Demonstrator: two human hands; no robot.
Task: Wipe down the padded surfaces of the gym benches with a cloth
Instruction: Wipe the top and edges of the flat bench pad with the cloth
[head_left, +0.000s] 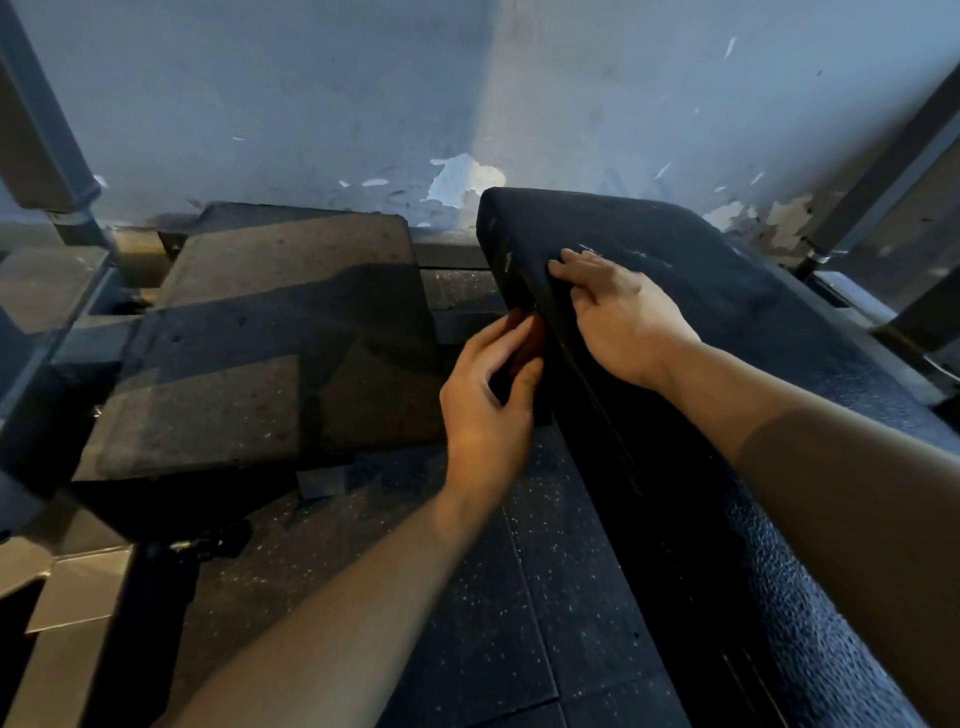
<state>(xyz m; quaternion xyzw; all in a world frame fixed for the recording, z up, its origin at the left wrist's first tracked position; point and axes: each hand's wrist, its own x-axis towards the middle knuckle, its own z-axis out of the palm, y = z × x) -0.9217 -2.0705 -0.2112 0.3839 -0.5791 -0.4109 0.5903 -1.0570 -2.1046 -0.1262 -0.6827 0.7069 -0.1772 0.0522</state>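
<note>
A black padded gym bench runs from the lower right up to the wall. My right hand rests on top of the pad near its left edge, with the fingers laid forward along the surface. My left hand is at the bench's left side wall, its fingers curled round a small dark cloth held against the pad's side. A reddish patch shows at the fingertips. Most of the cloth is hidden in shadow and by the hand.
Thick grey rubber mats lie stacked on the floor to the left of the bench. Metal rack posts stand at the far left and far right. A wall with peeling paint closes the back. The floor is speckled black rubber.
</note>
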